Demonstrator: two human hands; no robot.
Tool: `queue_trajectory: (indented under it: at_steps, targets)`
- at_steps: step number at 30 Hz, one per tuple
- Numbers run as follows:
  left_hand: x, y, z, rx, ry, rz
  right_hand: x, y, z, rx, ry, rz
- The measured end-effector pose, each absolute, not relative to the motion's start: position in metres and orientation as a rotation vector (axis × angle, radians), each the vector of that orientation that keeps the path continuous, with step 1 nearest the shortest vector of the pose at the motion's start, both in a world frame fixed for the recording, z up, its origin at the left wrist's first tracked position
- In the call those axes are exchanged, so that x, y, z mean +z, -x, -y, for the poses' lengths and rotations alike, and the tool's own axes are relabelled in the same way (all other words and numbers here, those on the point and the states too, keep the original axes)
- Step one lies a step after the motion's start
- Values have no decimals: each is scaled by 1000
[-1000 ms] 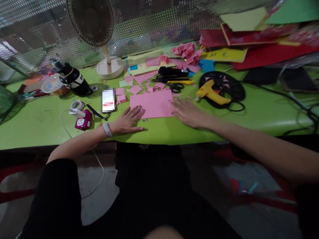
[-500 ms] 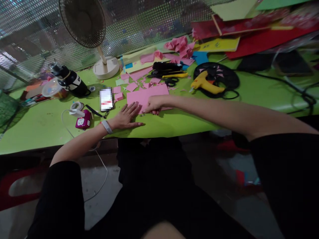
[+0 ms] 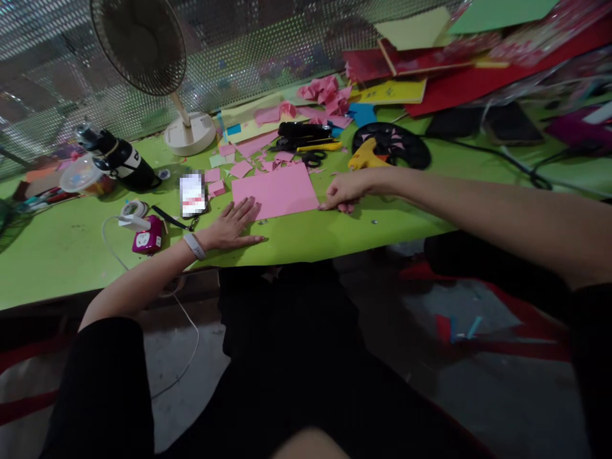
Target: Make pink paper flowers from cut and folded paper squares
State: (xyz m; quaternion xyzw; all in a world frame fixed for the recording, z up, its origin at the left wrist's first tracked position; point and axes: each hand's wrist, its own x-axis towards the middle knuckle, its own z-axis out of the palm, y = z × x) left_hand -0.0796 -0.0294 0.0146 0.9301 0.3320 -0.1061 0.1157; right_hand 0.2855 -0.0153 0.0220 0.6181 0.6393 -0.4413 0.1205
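A pink sheet of paper (image 3: 277, 191) lies flat near the front of the green table, its lower edge towards me. My left hand (image 3: 234, 224) rests palm down with fingers spread, the fingertips over the sheet's lower left corner. At the lower right corner is my right hand (image 3: 348, 191), its fingers curled in and its tip at the corner. I see no tool in it, and its palm is hidden. Pink paper scraps (image 3: 240, 169) are strewn just behind the sheet, near black scissors (image 3: 313, 158) and a yellow cutter (image 3: 319, 146).
A yellow glue gun (image 3: 367, 155) lies on a black round tray (image 3: 415, 150) behind my right wrist. To the left are a phone (image 3: 192, 194), a purple power adapter (image 3: 148, 236), tape (image 3: 134, 210), a black bottle (image 3: 127, 159) and a fan (image 3: 189, 134). Coloured paper (image 3: 389, 92) is piled at the back right.
My right hand has slid right along the sheet's lower edge, from its middle to the right corner. My left hand stays flat on the left corner. The view has shifted slightly right.
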Motion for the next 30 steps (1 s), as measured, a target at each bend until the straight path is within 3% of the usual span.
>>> queue_trajectory:
  at_steps: [4, 9, 12, 19, 30]
  targets:
    - [40, 72, 18, -385, -2602, -961, 34, -282, 15, -1344, -1773, -1906]
    - [70, 30, 6, -49, -2353, -1194, 39, -247, 10, -1377, -1729, -2034]
    - [67, -3, 8, -201, -1946, -1176, 30, -235, 10, -1364, -1717, -1994]
    - [44, -28, 10, -258, -1765, -1292, 18, -240, 10, -1425, -1706, -1966]
    - [49, 43, 1, -312, -1669, -1426, 8, -246, 6, -1470, -1667, -2004]
